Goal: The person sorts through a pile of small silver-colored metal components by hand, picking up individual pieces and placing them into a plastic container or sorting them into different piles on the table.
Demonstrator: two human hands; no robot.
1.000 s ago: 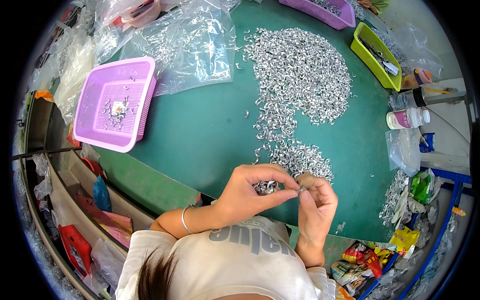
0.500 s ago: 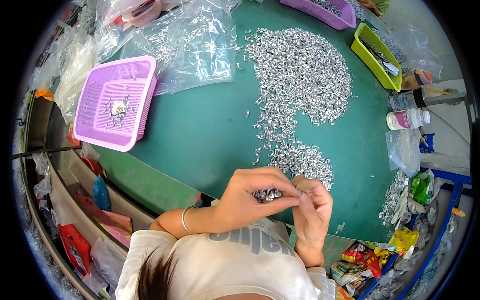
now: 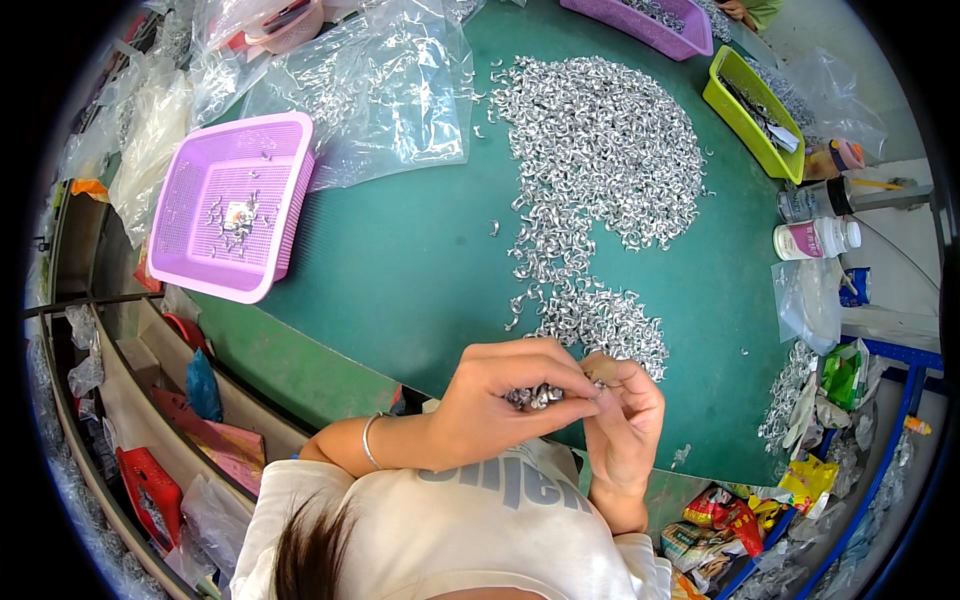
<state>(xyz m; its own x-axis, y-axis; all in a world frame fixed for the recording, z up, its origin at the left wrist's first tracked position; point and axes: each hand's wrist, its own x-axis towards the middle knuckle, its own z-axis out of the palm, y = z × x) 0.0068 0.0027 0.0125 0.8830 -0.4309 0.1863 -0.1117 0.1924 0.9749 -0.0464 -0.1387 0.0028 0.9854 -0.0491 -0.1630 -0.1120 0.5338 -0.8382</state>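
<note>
The left hand (image 3: 500, 405) is cupped and curled shut around a small clutch of metal clips (image 3: 535, 396), which lie in the crook of its fingers just above the person's chest, at about 6 o'clock in the view. The right hand (image 3: 625, 430) meets it from 3 o'clock, its fingertips (image 3: 600, 385) pinched together at the edge of that clutch; whether they grip a single clip I cannot tell, since the piece is too small to make out.

The clips look like thin bent strips of bright silvery metal, curved and shiny. I judge them very light, stiff and springy rather than soft, smooth enough to slip, and apt to hook into one another, so a handful probably clings together. Each is best taken by its curved back between thumb and forefinger, one at a time, with care for cut edges.

The big heap of clips (image 3: 600, 150) spreads across the green table (image 3: 400, 270) from 12 o'clock down to a smaller mound near the hands. A purple basket (image 3: 235, 205) of perforated plastic sits at 10 o'clock with a few clips inside. Crinkled clear plastic bags (image 3: 390, 90) lie at 11 o'clock, a green tray (image 3: 750, 110) at 1 o'clock, and two small bottles (image 3: 815, 235) at 3 o'clock.
</note>
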